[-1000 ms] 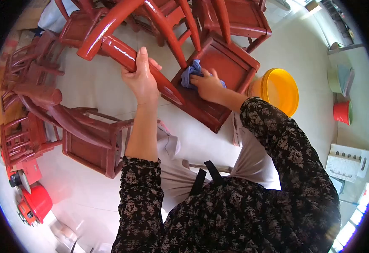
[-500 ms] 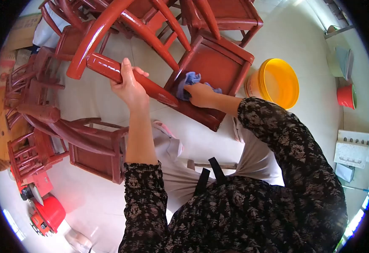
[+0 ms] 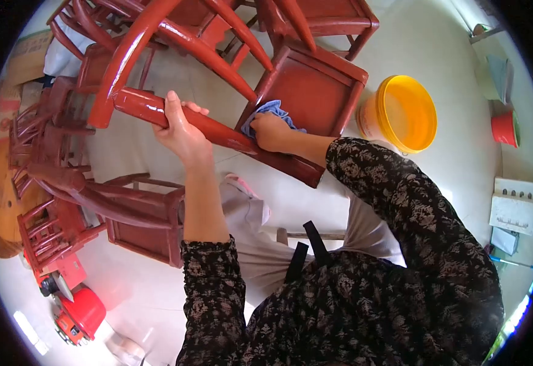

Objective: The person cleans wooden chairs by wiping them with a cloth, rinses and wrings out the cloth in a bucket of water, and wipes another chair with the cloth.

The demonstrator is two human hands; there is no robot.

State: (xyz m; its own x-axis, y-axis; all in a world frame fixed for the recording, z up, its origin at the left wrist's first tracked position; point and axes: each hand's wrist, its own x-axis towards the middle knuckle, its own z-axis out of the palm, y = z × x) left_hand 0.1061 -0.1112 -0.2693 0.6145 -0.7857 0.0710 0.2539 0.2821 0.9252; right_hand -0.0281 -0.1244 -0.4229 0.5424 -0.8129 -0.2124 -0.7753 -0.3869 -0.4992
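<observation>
A glossy red wooden chair lies tipped in front of me, its seat panel facing up toward the camera. My left hand is wrapped around the thick wooden bar of its back, thumb on top. In my right hand a crumpled blue cloth is pressed against the seat's near corner, where the bar meets it. Part of the cloth is hidden beneath my fingers.
To the right of the chair stands a yellow bucket. Several red wooden chairs crowd the left and far side. A red basin is at the lower left, and a red pot by the right wall.
My right hand has slid the cloth slightly left along the seat's corner. My left hand keeps its hold on the bar, and the view has shifted a little.
</observation>
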